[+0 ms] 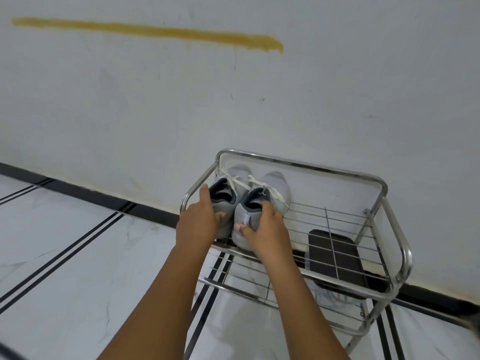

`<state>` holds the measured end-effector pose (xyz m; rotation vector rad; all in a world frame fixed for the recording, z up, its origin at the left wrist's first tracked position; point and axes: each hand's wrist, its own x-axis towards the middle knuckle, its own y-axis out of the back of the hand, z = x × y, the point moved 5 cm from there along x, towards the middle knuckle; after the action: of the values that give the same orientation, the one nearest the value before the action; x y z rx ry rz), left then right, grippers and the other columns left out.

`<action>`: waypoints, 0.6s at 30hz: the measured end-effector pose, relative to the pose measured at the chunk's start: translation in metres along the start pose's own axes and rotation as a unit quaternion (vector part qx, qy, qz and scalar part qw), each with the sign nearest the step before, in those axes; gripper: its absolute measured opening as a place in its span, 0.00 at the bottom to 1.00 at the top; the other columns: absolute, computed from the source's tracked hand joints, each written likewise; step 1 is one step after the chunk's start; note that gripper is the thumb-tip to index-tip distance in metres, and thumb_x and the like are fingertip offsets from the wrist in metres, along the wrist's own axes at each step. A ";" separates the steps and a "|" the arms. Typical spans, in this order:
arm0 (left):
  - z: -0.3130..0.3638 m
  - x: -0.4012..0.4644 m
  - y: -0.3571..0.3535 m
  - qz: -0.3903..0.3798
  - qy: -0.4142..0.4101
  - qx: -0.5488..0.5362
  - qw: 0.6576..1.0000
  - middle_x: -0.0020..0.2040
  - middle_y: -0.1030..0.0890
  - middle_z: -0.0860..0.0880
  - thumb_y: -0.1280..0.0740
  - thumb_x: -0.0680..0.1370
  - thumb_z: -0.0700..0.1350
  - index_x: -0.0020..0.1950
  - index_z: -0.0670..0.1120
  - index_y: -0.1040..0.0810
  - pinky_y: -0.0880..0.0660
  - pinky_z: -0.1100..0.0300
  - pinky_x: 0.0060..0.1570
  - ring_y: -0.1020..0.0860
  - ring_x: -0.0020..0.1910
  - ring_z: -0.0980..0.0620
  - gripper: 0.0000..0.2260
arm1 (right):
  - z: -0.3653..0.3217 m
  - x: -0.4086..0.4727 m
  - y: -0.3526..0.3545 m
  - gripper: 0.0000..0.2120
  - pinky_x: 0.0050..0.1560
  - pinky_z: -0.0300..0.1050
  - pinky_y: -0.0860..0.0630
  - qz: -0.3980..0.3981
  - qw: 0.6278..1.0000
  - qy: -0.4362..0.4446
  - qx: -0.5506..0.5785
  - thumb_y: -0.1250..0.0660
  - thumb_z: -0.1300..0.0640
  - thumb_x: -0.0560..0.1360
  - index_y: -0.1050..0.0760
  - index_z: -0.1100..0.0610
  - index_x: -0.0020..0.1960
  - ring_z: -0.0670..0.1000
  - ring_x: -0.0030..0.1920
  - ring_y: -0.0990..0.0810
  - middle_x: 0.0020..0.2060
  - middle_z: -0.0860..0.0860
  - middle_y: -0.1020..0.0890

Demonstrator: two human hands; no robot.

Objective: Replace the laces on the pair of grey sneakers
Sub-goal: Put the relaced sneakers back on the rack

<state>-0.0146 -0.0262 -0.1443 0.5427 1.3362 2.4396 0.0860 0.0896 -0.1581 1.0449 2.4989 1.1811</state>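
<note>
Two grey sneakers stand side by side, toes to the wall, on the top shelf of a metal wire rack (345, 222). Both carry white laces (235, 184). My left hand (198, 219) grips the heel of the left sneaker (226, 196), fingers over its outer side and thumb on the back. My right hand (262, 224) grips the heel of the right sneaker (275, 189), fingers hooked over the collar and thumb pressed on the heel.
A dark rectangular mat or tray (335, 258) lies on the lower shelf at the right, with pale cord-like stuff (335, 294) under it. The rack stands against a white wall (155, 100) on a white tiled floor (65, 250) with black stripes.
</note>
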 end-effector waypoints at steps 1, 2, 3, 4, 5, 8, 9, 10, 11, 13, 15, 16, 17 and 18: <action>-0.001 -0.007 0.004 -0.015 0.017 -0.015 1.000 0.52 0.20 0.42 0.35 0.79 0.48 0.76 0.46 0.50 0.28 0.53 0.44 0.22 0.50 0.42 0.32 | -0.001 -0.004 0.000 0.40 0.57 0.50 0.26 -0.014 1.000 -0.016 0.010 0.28 0.42 0.71 0.44 0.54 0.73 0.57 0.63 0.27 0.69 0.55 0.35; -0.003 -0.007 0.008 -0.028 0.039 -0.027 0.998 0.55 0.21 0.40 0.35 0.79 0.48 0.77 0.45 0.55 0.27 0.51 0.47 0.22 0.52 0.41 0.36 | -0.002 -0.006 0.000 0.45 0.59 0.51 0.27 -0.025 0.999 -0.038 0.017 0.27 0.40 0.69 0.48 0.54 0.76 0.59 0.65 0.28 0.71 0.55 0.38; -0.008 -0.009 0.013 -0.042 0.064 -0.039 0.996 0.57 0.22 0.39 0.34 0.78 0.48 0.77 0.45 0.55 0.26 0.50 0.50 0.22 0.54 0.41 0.36 | -0.003 -0.010 0.001 0.49 0.59 0.52 0.27 -0.026 0.998 -0.061 0.017 0.27 0.38 0.68 0.50 0.54 0.77 0.60 0.65 0.28 0.72 0.57 0.40; -0.014 -0.008 0.020 -0.051 0.085 -0.059 0.993 0.58 0.22 0.39 0.34 0.78 0.49 0.76 0.45 0.51 0.25 0.49 0.52 0.21 0.54 0.40 0.34 | -0.005 -0.017 0.003 0.49 0.56 0.52 0.25 -0.003 0.997 -0.077 0.009 0.28 0.36 0.67 0.49 0.56 0.76 0.61 0.63 0.27 0.71 0.58 0.39; -0.020 -0.007 0.028 -0.057 0.101 -0.097 0.989 0.57 0.21 0.39 0.33 0.77 0.49 0.71 0.44 0.43 0.23 0.48 0.52 0.20 0.51 0.41 0.28 | -0.009 -0.025 0.008 0.46 0.50 0.50 0.24 0.051 0.995 -0.080 -0.005 0.30 0.34 0.68 0.45 0.57 0.74 0.61 0.59 0.24 0.68 0.58 0.36; -0.049 -0.018 0.042 -0.097 0.119 -0.247 0.957 0.48 0.17 0.42 0.32 0.77 0.49 0.58 0.43 0.31 0.20 0.52 0.45 0.18 0.40 0.48 0.15 | -0.024 -0.069 0.012 0.22 0.29 0.38 0.35 0.232 0.972 -0.008 0.025 0.39 0.39 0.77 0.33 0.58 0.57 0.50 0.39 0.25 0.51 0.53 0.26; -0.062 -0.028 0.041 -0.118 0.111 -0.241 0.957 0.45 0.17 0.43 0.33 0.78 0.49 0.57 0.43 0.28 0.21 0.55 0.41 0.18 0.40 0.49 0.13 | -0.024 -0.084 0.000 0.17 0.28 0.37 0.40 0.234 0.971 0.016 0.052 0.42 0.42 0.79 0.32 0.56 0.51 0.46 0.35 0.28 0.44 0.50 0.25; -0.079 -0.040 0.036 -0.137 0.100 -0.214 0.962 0.44 0.17 0.45 0.33 0.78 0.50 0.56 0.44 0.26 0.22 0.58 0.39 0.18 0.39 0.50 0.12 | -0.023 -0.096 -0.019 0.16 0.28 0.38 0.41 0.194 0.978 0.029 0.069 0.44 0.43 0.80 0.31 0.55 0.46 0.45 0.33 0.30 0.38 0.48 0.25; -0.101 -0.056 0.027 -0.156 0.100 -0.168 0.968 0.42 0.17 0.47 0.32 0.77 0.51 0.55 0.46 0.25 0.24 0.60 0.38 0.18 0.39 0.51 0.11 | -0.017 -0.109 -0.049 0.17 0.28 0.39 0.40 0.115 0.991 0.024 0.068 0.45 0.43 0.81 0.30 0.54 0.41 0.45 0.31 0.30 0.34 0.47 0.26; -0.159 -0.094 -0.006 -0.209 0.134 -0.076 0.966 0.43 0.17 0.48 0.31 0.76 0.53 0.53 0.48 0.24 0.26 0.61 0.40 0.18 0.41 0.52 0.11 | 0.006 -0.137 -0.117 0.21 0.29 0.42 0.35 -0.081 0.995 -0.033 0.056 0.44 0.42 0.80 0.31 0.55 0.34 0.45 0.29 0.29 0.28 0.47 0.27; -0.216 -0.136 -0.044 -0.266 0.181 0.002 0.947 0.50 0.17 0.47 0.32 0.76 0.54 0.54 0.48 0.24 0.27 0.60 0.44 0.20 0.47 0.51 0.12 | 0.041 -0.171 -0.177 0.22 0.32 0.41 0.28 -0.251 0.958 -0.127 0.053 0.43 0.44 0.79 0.31 0.57 0.33 0.45 0.28 0.27 0.27 0.48 0.25; -0.243 -0.156 -0.063 -0.284 0.200 0.031 0.937 0.54 0.19 0.47 0.33 0.77 0.54 0.55 0.48 0.23 0.27 0.60 0.46 0.21 0.50 0.50 0.12 | 0.057 -0.188 -0.202 0.20 0.33 0.39 0.28 -0.320 0.931 -0.172 0.044 0.42 0.46 0.79 0.30 0.56 0.33 0.44 0.27 0.27 0.27 0.48 0.25; -0.261 -0.174 -0.078 -0.294 0.216 0.051 0.930 0.56 0.20 0.47 0.35 0.77 0.53 0.57 0.47 0.24 0.27 0.60 0.48 0.22 0.52 0.49 0.13 | 0.074 -0.205 -0.222 0.18 0.33 0.37 0.30 -0.366 0.906 -0.209 0.033 0.41 0.48 0.79 0.29 0.56 0.34 0.43 0.28 0.27 0.28 0.47 0.25; -0.275 -0.189 -0.090 -0.291 0.226 0.059 0.928 0.57 0.21 0.46 0.35 0.78 0.52 0.59 0.46 0.25 0.28 0.60 0.47 0.23 0.54 0.49 0.13 | 0.089 -0.218 -0.235 0.15 0.35 0.36 0.30 -0.387 0.887 -0.247 0.037 0.40 0.50 0.79 0.26 0.56 0.37 0.43 0.29 0.27 0.30 0.47 0.24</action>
<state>0.0317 -0.2645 -0.3911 -0.3846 1.5403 2.0435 0.1630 -0.1046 -0.4175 0.2197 2.1818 0.4962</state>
